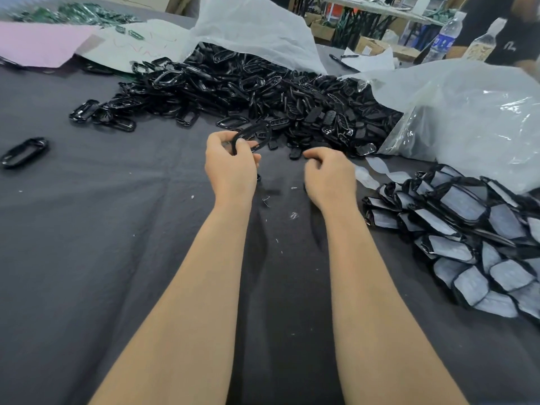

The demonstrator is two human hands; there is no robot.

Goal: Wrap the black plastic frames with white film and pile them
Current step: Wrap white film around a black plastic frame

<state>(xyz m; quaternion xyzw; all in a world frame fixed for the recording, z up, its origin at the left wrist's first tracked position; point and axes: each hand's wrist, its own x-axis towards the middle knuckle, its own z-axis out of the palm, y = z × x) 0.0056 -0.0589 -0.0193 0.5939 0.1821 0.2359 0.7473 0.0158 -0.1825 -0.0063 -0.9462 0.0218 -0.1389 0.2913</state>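
Two bare arms come up from the bottom of the frame over the dark grey cloth [87, 258] that covers the table. My left hand [230, 165] sits in the middle of the frame and pinches one black frame [253, 138] between its thumb and fingers, lifting it a little off the cloth. My right hand [328, 176] is just beside it, to the right. Its fingers are curled in, and I cannot tell if they hold anything.

Just above both hands, a big heap of bare black frames [248, 92] spreads across the middle of the frame. It spills out of a white plastic bag [257, 27] that stands open at the top. One lone frame [24, 152] lies by itself at the left edge, well apart from the heap.

At the right side, a pile of wrapped frames [467, 235] lies on the cloth, each one showing white film with black edges. A few strips of white film [382, 171] lie between that pile and my right hand. Another clear bag [467, 118] sits above the pile. A pink sheet [38, 45] lies in the upper left, and two water bottles [444, 39] stand in the upper right.
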